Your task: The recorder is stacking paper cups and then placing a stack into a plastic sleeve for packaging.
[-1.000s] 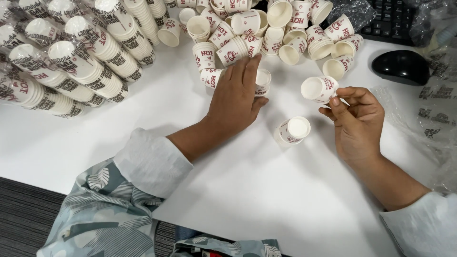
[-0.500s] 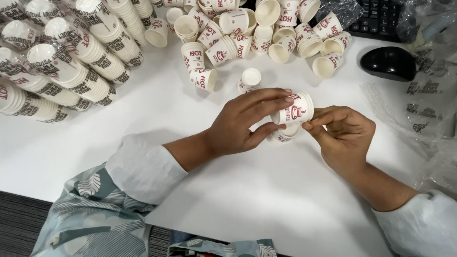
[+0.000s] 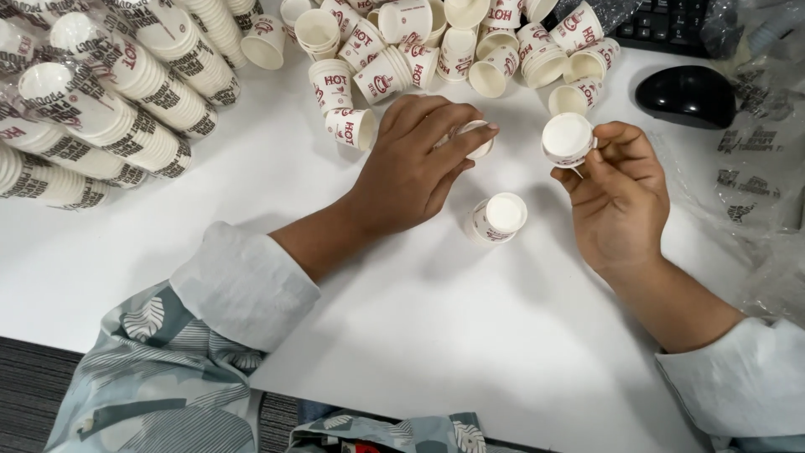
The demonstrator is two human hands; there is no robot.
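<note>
On the white table [image 3: 251, 201], the left hand [image 3: 415, 168] lies palm down, its fingers curled over a small paper cup [image 3: 480, 138] at twelve o'clock, gripping its rim. The right hand [image 3: 616, 197] pinches another small printed cup [image 3: 568, 139] between thumb and fingertips, mouth tilted toward the camera. A third cup [image 3: 498, 218] stands between the hands. Loose cups [image 3: 436, 50] lie scattered at twelve; sleeved cup stacks [image 3: 101, 109] at ten; a black mouse [image 3: 686, 95] at two.
</note>
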